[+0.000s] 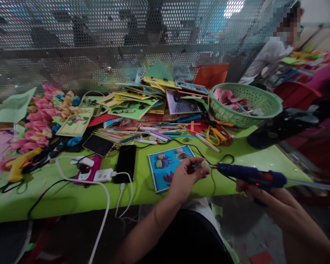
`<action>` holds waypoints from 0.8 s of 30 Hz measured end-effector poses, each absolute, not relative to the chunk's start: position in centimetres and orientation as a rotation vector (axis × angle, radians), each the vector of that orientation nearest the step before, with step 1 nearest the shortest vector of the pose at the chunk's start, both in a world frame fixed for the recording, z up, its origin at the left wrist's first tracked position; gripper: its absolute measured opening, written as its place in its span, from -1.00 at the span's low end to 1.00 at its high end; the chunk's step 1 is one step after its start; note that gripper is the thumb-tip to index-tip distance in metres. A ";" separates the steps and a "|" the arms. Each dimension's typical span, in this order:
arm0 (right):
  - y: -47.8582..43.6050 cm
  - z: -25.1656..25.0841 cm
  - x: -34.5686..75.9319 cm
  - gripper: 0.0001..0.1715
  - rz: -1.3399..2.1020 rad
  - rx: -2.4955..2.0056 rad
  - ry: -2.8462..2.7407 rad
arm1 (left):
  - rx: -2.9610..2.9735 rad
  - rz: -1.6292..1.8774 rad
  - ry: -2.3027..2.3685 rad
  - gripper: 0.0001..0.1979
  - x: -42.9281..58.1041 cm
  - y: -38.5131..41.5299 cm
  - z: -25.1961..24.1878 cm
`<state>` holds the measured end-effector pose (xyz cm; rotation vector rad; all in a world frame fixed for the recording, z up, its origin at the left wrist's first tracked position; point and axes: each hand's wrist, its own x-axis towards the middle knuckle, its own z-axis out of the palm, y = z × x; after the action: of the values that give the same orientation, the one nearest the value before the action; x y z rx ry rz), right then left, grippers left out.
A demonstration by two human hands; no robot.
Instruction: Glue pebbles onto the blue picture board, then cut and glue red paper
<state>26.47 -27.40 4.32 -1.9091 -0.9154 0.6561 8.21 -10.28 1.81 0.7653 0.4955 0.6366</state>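
My right hand (260, 196) grips a blue glue gun (253, 176) with a glue stick sticking out behind it. Its nozzle points left at a small pale round piece (205, 166) pinched in the fingers of my left hand (185, 176). Both hands hover at the near edge of a green table (258, 157). Just behind my left hand lies a blue craft card (167, 167) with small shapes glued on it.
A black phone (125, 162) and a white charger (103, 175) with cables lie to the left. A yellow glue gun (18, 165) sits far left. Piled craft cards (143, 99), scissors (218, 135) and a green basket (246, 104) are behind. Another person (272, 51) sits at the back right.
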 end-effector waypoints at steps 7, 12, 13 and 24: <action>-26.8 5.3 25.9 -0.42 0.644 -1.911 -0.959 | 0.752 0.628 0.489 -0.47 8.1 -10.2 1.7; -26.7 5.5 25.7 -0.44 0.628 -1.919 -0.940 | 0.749 0.626 0.501 -0.45 8.2 -10.2 1.8; -26.7 5.5 25.7 -0.44 0.621 -1.917 -0.933 | 0.749 0.625 0.502 -0.44 8.2 -10.2 1.8; -26.3 6.8 25.0 -0.33 0.681 -1.962 -0.788 | 0.762 0.633 0.510 -0.45 8.2 -10.0 1.8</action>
<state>25.05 -26.29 6.75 -1.9622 -0.7884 0.6806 8.23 -9.99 1.76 0.7624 0.5099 0.6329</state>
